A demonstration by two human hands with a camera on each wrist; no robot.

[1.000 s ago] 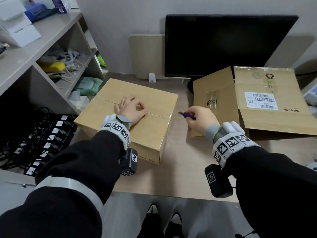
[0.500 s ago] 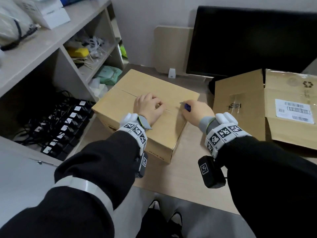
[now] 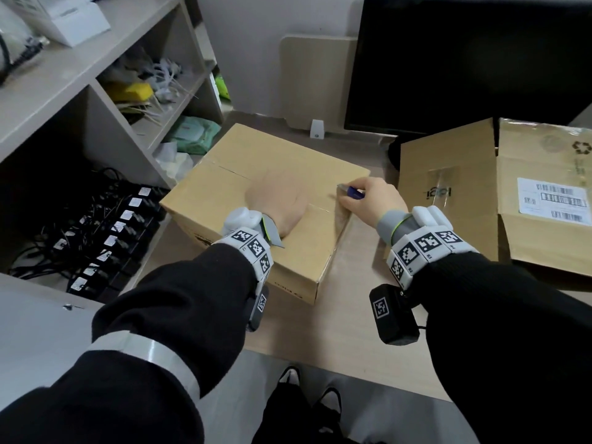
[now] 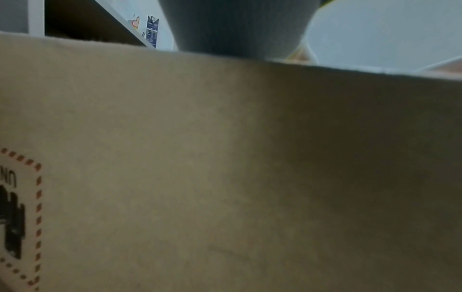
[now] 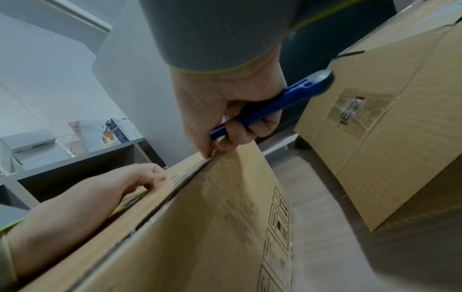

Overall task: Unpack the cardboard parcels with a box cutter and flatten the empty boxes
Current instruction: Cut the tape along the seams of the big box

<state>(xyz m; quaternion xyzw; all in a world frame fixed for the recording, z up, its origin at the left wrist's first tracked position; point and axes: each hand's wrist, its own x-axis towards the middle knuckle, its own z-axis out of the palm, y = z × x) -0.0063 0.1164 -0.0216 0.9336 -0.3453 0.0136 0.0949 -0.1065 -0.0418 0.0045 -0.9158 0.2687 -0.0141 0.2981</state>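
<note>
A sealed cardboard box (image 3: 262,168) lies on the desk, its taped seam running across the top. My left hand (image 3: 275,203) rests on the top of the box, blurred in the head view; the right wrist view shows the left hand (image 5: 147,175) with bent fingers, tips down beside the seam, holding nothing. My right hand (image 3: 371,200) grips a blue box cutter (image 3: 352,192) at the box's right end, its tip at the seam. The right wrist view shows the cutter (image 5: 275,104) held in the right hand (image 5: 225,110) above the box (image 5: 200,227). Only the box's side (image 4: 225,158) fills the left wrist view.
A second cardboard box (image 3: 448,193) with a shipping label (image 3: 554,200) lies at the right with its flaps open. A black monitor (image 3: 464,59) stands behind. Shelves (image 3: 64,75) with clutter and a row of chargers (image 3: 105,225) are on the left. Bare desk (image 3: 352,315) lies in front.
My right hand has carried the cutter left, from above the desk to the right end of the box's seam. The left hand has stayed on the box top.
</note>
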